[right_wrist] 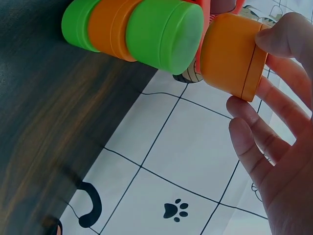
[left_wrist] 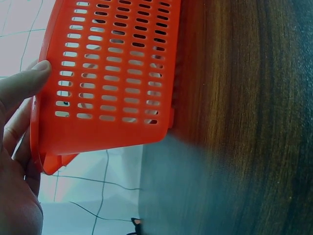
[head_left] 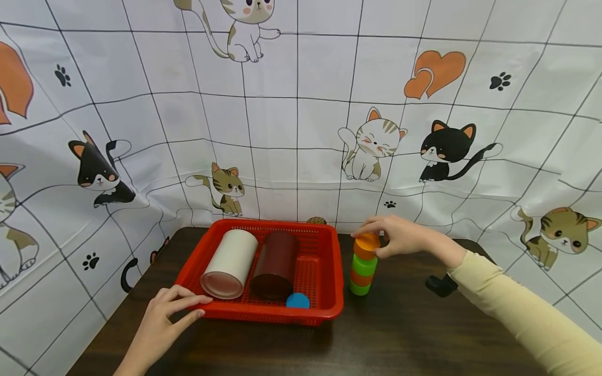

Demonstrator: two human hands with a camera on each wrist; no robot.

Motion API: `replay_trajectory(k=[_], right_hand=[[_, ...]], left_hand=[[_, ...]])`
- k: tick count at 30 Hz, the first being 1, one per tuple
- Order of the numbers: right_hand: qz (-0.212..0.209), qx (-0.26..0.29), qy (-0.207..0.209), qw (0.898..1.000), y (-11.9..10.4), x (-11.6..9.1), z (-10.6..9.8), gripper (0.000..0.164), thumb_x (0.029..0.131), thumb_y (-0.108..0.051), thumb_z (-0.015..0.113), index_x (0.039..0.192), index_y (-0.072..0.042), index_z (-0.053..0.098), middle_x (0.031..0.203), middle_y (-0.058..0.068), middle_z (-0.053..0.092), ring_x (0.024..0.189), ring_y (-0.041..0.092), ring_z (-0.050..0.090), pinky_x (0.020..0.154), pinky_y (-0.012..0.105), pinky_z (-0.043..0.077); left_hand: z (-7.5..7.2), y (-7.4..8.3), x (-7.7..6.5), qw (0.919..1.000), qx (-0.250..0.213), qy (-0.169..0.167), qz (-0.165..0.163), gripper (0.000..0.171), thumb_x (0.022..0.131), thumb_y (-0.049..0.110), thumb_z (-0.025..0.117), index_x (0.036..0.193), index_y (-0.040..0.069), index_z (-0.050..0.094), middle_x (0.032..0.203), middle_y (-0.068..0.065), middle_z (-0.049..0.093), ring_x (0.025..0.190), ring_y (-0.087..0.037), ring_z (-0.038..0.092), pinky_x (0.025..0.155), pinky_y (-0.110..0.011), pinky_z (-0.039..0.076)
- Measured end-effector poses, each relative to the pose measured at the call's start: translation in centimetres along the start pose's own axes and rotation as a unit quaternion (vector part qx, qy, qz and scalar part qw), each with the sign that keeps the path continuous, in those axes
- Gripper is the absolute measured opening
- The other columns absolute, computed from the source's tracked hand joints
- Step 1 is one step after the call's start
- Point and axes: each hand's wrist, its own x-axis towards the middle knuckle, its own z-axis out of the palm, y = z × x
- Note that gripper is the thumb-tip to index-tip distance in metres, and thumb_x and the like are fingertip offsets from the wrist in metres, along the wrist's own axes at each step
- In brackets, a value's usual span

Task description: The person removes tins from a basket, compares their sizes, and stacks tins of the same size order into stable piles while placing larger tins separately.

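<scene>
Right hand (head_left: 397, 235) pinches one orange jar (head_left: 367, 245) above three stacked jars (head_left: 362, 275). Left hand (head_left: 162, 318) grips one basket (head_left: 263, 312) — two cylinders (head_left: 230, 261), one blue disc (head_left: 298, 301) inside.

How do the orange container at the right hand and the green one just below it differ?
The right hand pinches the orange container; it does not touch the green container. The orange container is higher; the green container stands on another orange piece. Both look short and round.
</scene>
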Motion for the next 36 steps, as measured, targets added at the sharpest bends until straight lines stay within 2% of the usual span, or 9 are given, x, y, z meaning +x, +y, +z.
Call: replay_trajectory(k=[11,15,22,27,36], right_hand=[[0.004,0.02,-0.001,1.0,0.0,-0.6,0.7,0.052,0.082,-0.01,0.07,0.132,-0.026,0.062,0.126,-0.001,0.062,0.084,0.014,0.056,0.064,0.022,0.049],[0.008,0.034,0.001,0.999,0.0,-0.7,0.9,0.051,0.083,-0.01,0.07,0.131,-0.025,0.063,0.124,-0.001,0.063,0.086,0.016,0.057,0.065,0.025,0.051],[0.006,0.038,0.004,0.999,0.3,-0.7,1.1,0.049,0.084,-0.01,0.07,0.13,-0.022,0.064,0.121,-0.001,0.063,0.082,0.024,0.058,0.064,0.021,0.049],[0.011,0.044,-0.001,0.999,0.3,-0.6,1.0,0.048,0.084,-0.01,0.069,0.131,-0.022,0.063,0.124,-0.001,0.063,0.082,0.027,0.059,0.065,0.022,0.049],[0.013,0.04,0.005,0.999,0.1,-0.7,1.1,0.047,0.084,-0.01,0.07,0.13,-0.021,0.064,0.123,-0.001,0.064,0.078,0.022,0.057,0.065,0.026,0.05]], left_hand=[[0.1,-0.1,-0.3,1.0,-0.002,-0.001,-0.004,0.042,0.068,0.01,0.087,0.099,0.036,0.077,0.091,0.018,0.059,0.086,0.003,0.04,0.075,-0.021,0.027],[0.1,-0.2,-0.3,1.0,0.0,-0.005,-0.006,0.042,0.068,0.01,0.087,0.099,0.037,0.077,0.091,0.019,0.059,0.086,0.003,0.039,0.075,-0.021,0.026],[0.1,-0.2,-0.1,0.9998,-0.001,0.007,0.017,0.045,0.066,0.007,0.087,0.099,0.035,0.077,0.091,0.018,0.059,0.085,0.003,0.039,0.075,-0.02,0.026],[0.1,-0.2,0.1,0.9998,-0.002,0.008,0.017,0.045,0.066,0.007,0.087,0.099,0.035,0.077,0.091,0.018,0.059,0.085,0.003,0.039,0.075,-0.019,0.025],[0.1,-0.1,0.0,1.0,-0.001,0.004,0.007,0.044,0.066,0.006,0.087,0.099,0.034,0.078,0.091,0.018,0.059,0.085,0.003,0.039,0.075,-0.02,0.025]])
